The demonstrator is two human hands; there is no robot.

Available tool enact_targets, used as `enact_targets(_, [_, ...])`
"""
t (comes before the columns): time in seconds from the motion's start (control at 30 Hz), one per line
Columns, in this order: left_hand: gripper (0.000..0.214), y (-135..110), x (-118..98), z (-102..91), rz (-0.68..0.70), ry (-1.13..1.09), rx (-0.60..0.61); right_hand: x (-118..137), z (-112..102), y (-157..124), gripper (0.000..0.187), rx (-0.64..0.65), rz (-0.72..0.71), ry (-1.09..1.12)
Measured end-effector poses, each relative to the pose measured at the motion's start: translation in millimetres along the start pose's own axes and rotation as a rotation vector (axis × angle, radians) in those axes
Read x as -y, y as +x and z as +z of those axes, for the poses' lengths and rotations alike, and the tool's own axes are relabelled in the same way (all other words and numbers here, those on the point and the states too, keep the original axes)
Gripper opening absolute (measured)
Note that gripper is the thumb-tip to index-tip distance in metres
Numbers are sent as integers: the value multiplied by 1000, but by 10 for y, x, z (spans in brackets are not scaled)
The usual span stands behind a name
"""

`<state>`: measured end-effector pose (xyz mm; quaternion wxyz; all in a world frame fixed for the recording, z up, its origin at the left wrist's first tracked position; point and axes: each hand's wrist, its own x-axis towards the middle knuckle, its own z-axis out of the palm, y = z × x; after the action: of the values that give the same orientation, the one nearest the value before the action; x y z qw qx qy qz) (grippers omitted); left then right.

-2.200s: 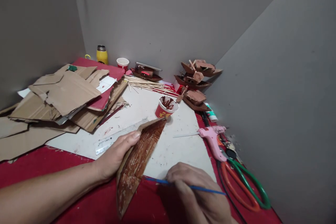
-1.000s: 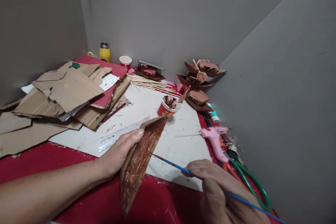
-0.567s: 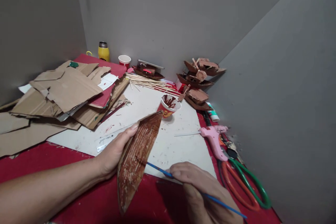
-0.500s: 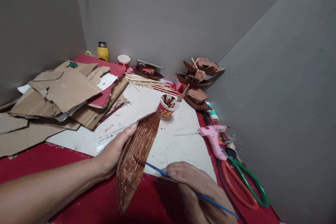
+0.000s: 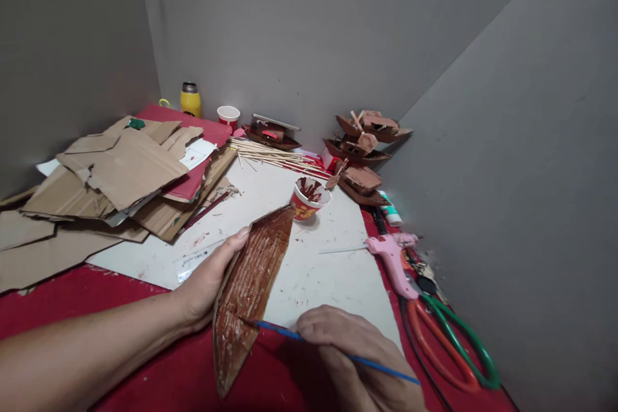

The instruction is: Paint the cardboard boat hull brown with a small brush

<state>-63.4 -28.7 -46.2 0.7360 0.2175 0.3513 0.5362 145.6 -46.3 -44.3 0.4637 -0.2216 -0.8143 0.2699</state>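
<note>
My left hand (image 5: pixel 207 280) grips the left edge of a pointed cardboard boat hull (image 5: pixel 248 293), tilted up on its side and coated in brown paint. My right hand (image 5: pixel 355 357) is closed on a thin blue paintbrush (image 5: pixel 309 338). The brush tip touches the lower part of the hull's painted face. A red paper cup (image 5: pixel 309 198) with brown paint inside stands beyond the hull on a white sheet (image 5: pixel 313 270).
A pile of cardboard pieces (image 5: pixel 116 180) fills the left side. Bamboo skewers (image 5: pixel 275 154) and several brown model boats (image 5: pixel 362 154) lie at the back. A pink glue gun (image 5: pixel 391 257) and scissors (image 5: pixel 444 341) sit at the right by the grey wall. A yellow bottle (image 5: pixel 190 100) stands far back.
My right hand drew in towards me and moved the brush tip down the hull's face to a lower spot. My left hand kept holding the hull, which shifted slightly.
</note>
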Motion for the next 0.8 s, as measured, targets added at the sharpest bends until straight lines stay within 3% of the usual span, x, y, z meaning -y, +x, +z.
enact_targets(0.2, [26,-8,-33,54,0,-19,-84,-14,-32,12,28,-53,9,-94])
enact_targets(0.43, [32,-23,-66,58,-65,-31,-76,134,-36,92,20,112,52,56])
enact_targets(0.6, [35,-21,-61,51,-144,-85,-60,60,-4,39,22,51,67,104])
enact_targets(0.73, [29,-17,-53,65,-79,-91,-54,-5,-12,-44,26,-41,62,71])
enact_targets(0.8, [29,-17,-53,65,-80,-73,-51,3,-25,-39,24,-19,76,99])
